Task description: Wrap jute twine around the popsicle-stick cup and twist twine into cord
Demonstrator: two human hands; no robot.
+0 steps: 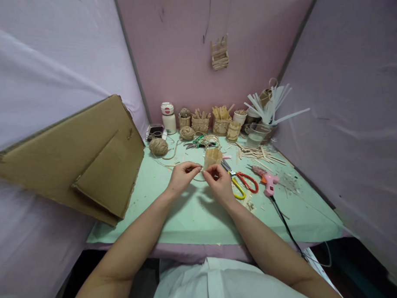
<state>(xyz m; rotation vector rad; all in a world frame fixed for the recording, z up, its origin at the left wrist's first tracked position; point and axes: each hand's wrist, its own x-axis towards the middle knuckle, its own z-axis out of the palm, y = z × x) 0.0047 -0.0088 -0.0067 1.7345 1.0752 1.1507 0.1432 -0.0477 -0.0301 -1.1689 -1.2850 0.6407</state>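
Note:
My left hand [184, 177] and my right hand [219, 183] meet over the middle of the table, thumbs and fingers pinched. A thin piece of twine [198, 180] runs between them, sagging in a small curve; its ends are hidden in my fingers. Just behind my right hand is a small cup of flat wooden sticks [213, 156], its lower part covered by the fingers. Scissors [239, 178] with one red and one yellow handle lie right beside my right hand. A pink glue gun [268, 181] rests farther right, its black cord running off the front edge.
Twine balls [158, 146], green-handled pliers [198, 143] and stick-filled baskets [221, 122] stand along the back. Loose wooden sticks [259, 154] and a tub with white glue sticks [271, 114] are at right. Cardboard [97, 161] leans at left. A small wooden rack [220, 57] hangs behind.

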